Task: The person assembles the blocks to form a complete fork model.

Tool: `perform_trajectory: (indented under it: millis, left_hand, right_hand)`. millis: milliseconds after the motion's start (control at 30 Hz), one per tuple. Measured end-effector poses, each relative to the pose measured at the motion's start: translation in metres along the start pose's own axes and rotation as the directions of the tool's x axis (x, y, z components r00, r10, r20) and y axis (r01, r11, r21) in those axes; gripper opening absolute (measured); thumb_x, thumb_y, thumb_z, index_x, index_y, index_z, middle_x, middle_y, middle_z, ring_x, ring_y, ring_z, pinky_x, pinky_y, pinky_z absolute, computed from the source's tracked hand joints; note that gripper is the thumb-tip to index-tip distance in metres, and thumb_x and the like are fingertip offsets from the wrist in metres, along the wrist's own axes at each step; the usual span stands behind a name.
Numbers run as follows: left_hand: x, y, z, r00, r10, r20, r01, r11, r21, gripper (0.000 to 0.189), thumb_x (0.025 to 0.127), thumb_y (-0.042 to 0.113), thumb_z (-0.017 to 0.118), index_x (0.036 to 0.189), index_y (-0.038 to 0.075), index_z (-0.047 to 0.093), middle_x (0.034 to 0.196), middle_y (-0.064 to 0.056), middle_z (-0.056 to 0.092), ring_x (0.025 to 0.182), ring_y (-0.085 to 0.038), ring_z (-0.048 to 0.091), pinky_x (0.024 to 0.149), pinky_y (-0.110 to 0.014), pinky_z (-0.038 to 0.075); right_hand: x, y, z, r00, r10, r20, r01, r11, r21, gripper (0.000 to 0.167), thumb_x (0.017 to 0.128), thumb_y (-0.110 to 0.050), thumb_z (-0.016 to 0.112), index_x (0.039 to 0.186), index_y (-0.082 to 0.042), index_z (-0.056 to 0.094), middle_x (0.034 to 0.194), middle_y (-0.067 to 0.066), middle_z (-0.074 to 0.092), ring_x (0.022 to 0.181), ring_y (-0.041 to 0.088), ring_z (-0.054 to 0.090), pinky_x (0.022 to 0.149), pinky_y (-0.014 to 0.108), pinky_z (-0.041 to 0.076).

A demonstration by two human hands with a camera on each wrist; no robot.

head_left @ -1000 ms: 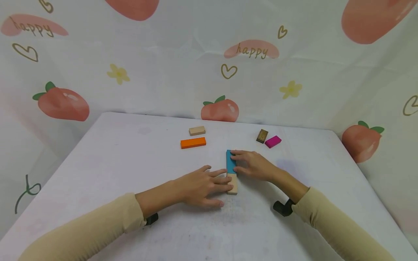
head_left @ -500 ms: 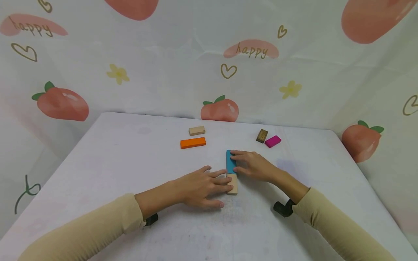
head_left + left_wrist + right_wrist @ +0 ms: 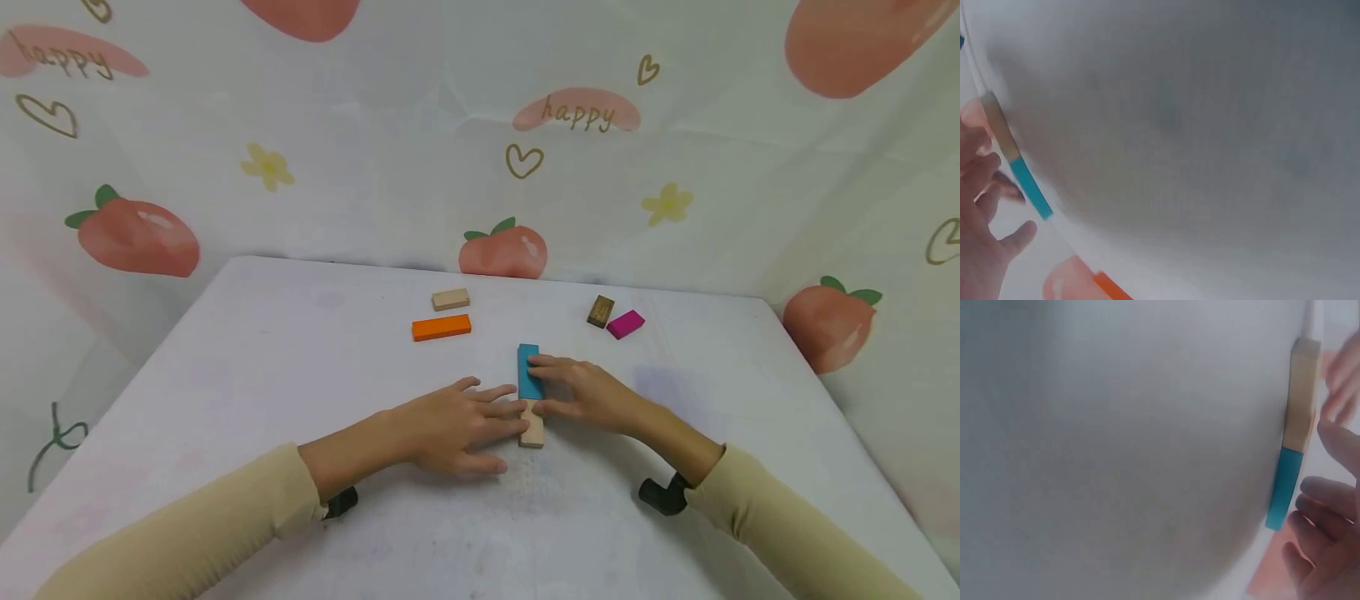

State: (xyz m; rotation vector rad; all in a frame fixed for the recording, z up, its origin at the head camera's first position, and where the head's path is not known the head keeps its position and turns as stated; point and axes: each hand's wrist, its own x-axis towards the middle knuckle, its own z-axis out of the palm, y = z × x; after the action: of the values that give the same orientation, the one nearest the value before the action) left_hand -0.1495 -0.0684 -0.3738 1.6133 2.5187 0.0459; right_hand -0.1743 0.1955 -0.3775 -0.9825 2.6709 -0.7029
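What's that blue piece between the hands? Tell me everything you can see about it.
The blue block is a plain oblong, perhaps painted wood. It lies flat on the white table, its long side running front to back. Its near end meets a pale block, no gap visible. The right hand has fingers over it; whether they touch is unclear.

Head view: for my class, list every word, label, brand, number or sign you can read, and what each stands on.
"happy": upper-left pink patch on the backdrop.
"happy": right-of-centre pink patch, same backdrop.
Green squiggle, left: cannot tell whether it is a letter.
Blue block, front beige block: no lettering visible.
Dark brown block: any marking is too small to read.
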Motion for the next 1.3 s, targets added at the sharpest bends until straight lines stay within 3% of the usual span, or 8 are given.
perform_trajectory:
  millis: [133,233,333,467,567,667,833,1300]
  left_hand:
    - [-0.006,-0.019,-0.006,0.995,-0.100,-0.028,0.099,0.994,-0.040,0.063,0.102,0.056,0.042,0.155,0.022,0.038,0.161,-0.001,0.031,0.151,-0.023,0.020,0.115,-0.057,0.026]
    - [-0.013,-0.040,-0.011,0.981,-0.188,-0.050,0.185,0.981,-0.060,0.064,0.101,0.055,0.044,0.154,0.021,0.040,0.161,-0.004,0.031,0.150,-0.026,0.022,0.115,-0.058,0.025]
    - [-0.023,-0.062,-0.015,0.958,-0.282,-0.049,0.278,0.958,-0.073,0.065,0.101,0.055,0.046,0.154,0.019,0.040,0.160,-0.005,0.033,0.150,-0.029,0.022,0.114,-0.060,0.026]
    - [-0.037,-0.084,-0.017,0.915,-0.402,-0.025,0.397,0.911,-0.114,0.068,0.100,0.056,0.047,0.154,0.015,0.039,0.160,-0.006,0.033,0.151,-0.031,0.020,0.113,-0.062,0.025]
    - [-0.044,-0.095,-0.015,0.889,-0.457,-0.010,0.452,0.882,-0.138,0.071,0.100,0.056,0.047,0.154,0.011,0.039,0.160,-0.008,0.033,0.150,-0.032,0.020,0.113,-0.062,0.025]
    - [-0.049,-0.100,-0.012,0.874,-0.486,0.007,0.481,0.862,-0.159,0.072,0.099,0.056,0.046,0.153,0.009,0.039,0.159,-0.010,0.034,0.150,-0.033,0.021,0.112,-0.063,0.026]
    - [-0.051,-0.101,-0.011,0.865,-0.499,0.038,0.496,0.845,-0.200,0.073,0.099,0.057,0.046,0.153,0.009,0.039,0.160,-0.011,0.032,0.150,-0.034,0.019,0.112,-0.064,0.024]
    - [-0.034,-0.102,-0.008,0.887,-0.462,0.030,0.455,0.858,-0.238,0.074,0.099,0.057,0.046,0.155,0.011,0.035,0.163,-0.007,0.027,0.152,-0.031,0.014,0.113,-0.064,0.022]
  right_hand:
    - [-0.002,-0.003,0.002,1.000,0.013,0.017,-0.013,1.000,-0.006,0.066,0.090,-0.040,0.072,0.143,-0.005,0.054,0.152,0.010,0.046,0.141,0.034,0.041,0.107,0.053,0.040]
    - [-0.002,-0.004,0.002,1.000,0.008,0.015,-0.007,1.000,-0.022,0.066,0.090,-0.040,0.073,0.142,-0.004,0.055,0.152,0.011,0.046,0.140,0.034,0.042,0.106,0.052,0.041]
    - [-0.002,-0.004,0.002,1.000,0.005,0.012,-0.005,1.000,-0.030,0.064,0.090,-0.039,0.073,0.141,-0.004,0.056,0.151,0.010,0.048,0.140,0.033,0.042,0.106,0.052,0.041]
    - [-0.002,-0.003,0.003,1.000,-0.003,0.007,0.003,0.999,-0.036,0.062,0.090,-0.039,0.074,0.139,-0.004,0.058,0.149,0.010,0.049,0.140,0.033,0.042,0.106,0.052,0.041]
    - [-0.002,-0.002,0.003,1.000,-0.013,0.000,0.013,0.999,-0.045,0.061,0.090,-0.039,0.073,0.138,-0.003,0.059,0.149,0.010,0.050,0.139,0.033,0.043,0.106,0.053,0.041]
    - [-0.002,-0.001,0.004,1.000,-0.020,-0.003,0.019,0.999,-0.048,0.061,0.090,-0.039,0.073,0.138,-0.003,0.059,0.148,0.010,0.051,0.139,0.034,0.043,0.106,0.054,0.041]
    - [-0.001,-0.001,0.004,1.000,-0.021,0.003,0.021,0.999,-0.040,0.061,0.091,-0.039,0.072,0.137,-0.002,0.059,0.149,0.011,0.050,0.139,0.034,0.043,0.106,0.054,0.041]
    - [-0.001,-0.004,0.002,1.000,-0.025,0.009,0.025,0.999,-0.046,0.060,0.091,-0.038,0.073,0.136,-0.002,0.060,0.147,0.012,0.051,0.138,0.035,0.044,0.106,0.054,0.041]
